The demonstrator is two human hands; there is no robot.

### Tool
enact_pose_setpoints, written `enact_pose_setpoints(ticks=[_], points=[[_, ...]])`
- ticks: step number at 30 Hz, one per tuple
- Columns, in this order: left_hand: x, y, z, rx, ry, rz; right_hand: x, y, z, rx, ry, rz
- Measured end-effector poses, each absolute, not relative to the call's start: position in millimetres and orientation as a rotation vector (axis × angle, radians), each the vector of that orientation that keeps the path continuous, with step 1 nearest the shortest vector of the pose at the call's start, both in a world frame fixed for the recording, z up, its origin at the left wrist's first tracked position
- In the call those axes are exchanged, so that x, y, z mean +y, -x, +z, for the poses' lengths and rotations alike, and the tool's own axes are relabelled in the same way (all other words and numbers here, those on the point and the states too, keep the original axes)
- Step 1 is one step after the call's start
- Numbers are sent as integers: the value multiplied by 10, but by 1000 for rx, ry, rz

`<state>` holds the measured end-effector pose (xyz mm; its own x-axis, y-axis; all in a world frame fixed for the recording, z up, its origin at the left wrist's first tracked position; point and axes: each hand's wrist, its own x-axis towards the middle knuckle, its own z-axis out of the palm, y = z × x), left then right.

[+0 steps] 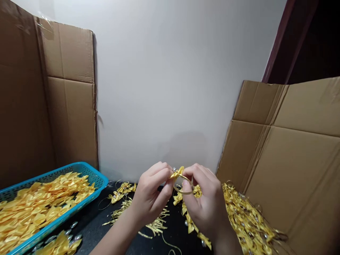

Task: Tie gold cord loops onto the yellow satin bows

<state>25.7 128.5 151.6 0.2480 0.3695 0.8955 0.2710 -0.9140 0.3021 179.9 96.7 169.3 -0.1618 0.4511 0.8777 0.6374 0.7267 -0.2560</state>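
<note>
Held up between both hands, over the dark table, is a yellow ribbon bow (177,173) with a small silver bead (174,169) beside it. A gold ribbon loop (183,192) hangs from the bow. My left hand (154,191) pinches the bow's left side between thumb and fingers. My right hand (204,198) closes its thumb and index finger on the gold loop at the right. Where the fingertips meet the ribbon is partly hidden. Below my hands lie cut gold ribbon strips (156,223) in a loose heap.
A blue basket (102,182) full of yellow bows stands at the left. Silver beads (74,224) and loose bows lie before it. Finished-looking bows with loops pile up at the right (247,219). Cardboard panels (71,117) rise on both sides, with a pale wall (164,78) behind.
</note>
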Motion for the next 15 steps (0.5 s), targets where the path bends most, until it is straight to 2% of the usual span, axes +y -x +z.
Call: enact_pose_setpoints(ticks=[15], points=[[1463, -186, 1503, 542, -2561, 1563, 1063, -1822, 1666, -1937, 1005, -34]])
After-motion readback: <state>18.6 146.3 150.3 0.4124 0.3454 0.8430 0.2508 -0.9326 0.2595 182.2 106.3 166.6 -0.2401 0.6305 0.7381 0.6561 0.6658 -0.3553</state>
